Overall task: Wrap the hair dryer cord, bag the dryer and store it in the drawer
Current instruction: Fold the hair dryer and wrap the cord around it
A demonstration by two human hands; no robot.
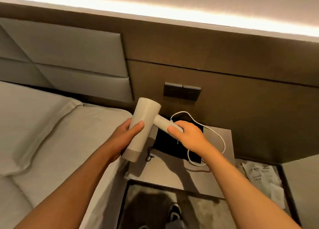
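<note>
I hold a cream-white hair dryer (pixel 145 123) in the air above the nightstand. My left hand (pixel 127 135) grips its barrel, with the thumb across the front. My right hand (pixel 186 133) is closed around the handle. The white cord (pixel 219 133) leaves the handle's end, loops up behind my right hand and curves down the right side onto the nightstand, loose and unwrapped. A black drawstring bag (pixel 165 142) lies flat on the nightstand top (pixel 219 177) beneath the dryer, its drawstring (pixel 149 155) trailing at the left.
The bed (pixel 51 133) with a pillow fills the left. A padded headboard and a wood wall panel with two switch plates (pixel 182 91) stand behind. A crumpled paper (pixel 262 178) lies at the right. My shoes (pixel 175 213) show on the floor below.
</note>
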